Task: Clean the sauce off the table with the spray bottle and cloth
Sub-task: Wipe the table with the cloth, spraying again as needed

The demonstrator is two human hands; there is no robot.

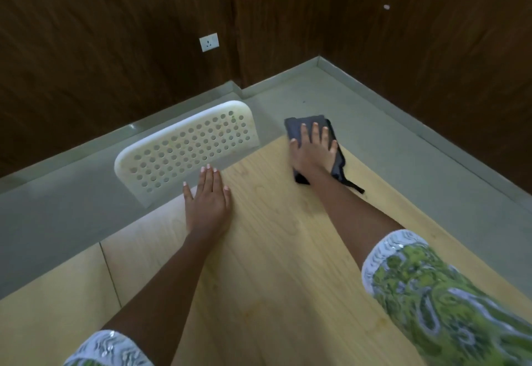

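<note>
Cloth [336, 161]: dark, folded, lying flat at the far corner of the light wooden table [273, 250], its far end poking a little past the table edge. A thin strap trailing from its near right end. Right hand [312, 149] flat on top of the cloth, fingers straight and spread, pressing down. Cloth showing beyond the fingertips and on both sides of the hand.

Left hand [208, 201] flat on the bare wood near the table's left edge, fingers straight and close together, thumb out to the left. Holding nothing. Well apart from the cloth.

Both arms reaching in from the near side, each with a green and white patterned sleeve [431, 288] by the elbow.

White chair back [184, 149] full of round holes, standing just beyond the left edge of the table, close to the left fingertips. Grey floor [403, 123] beyond and to the right of the table. Dark wooden walls [115, 34] at the far side, with a white wall socket [209, 42] on the left wall.

No sauce or spray bottle to be made out on the table.
</note>
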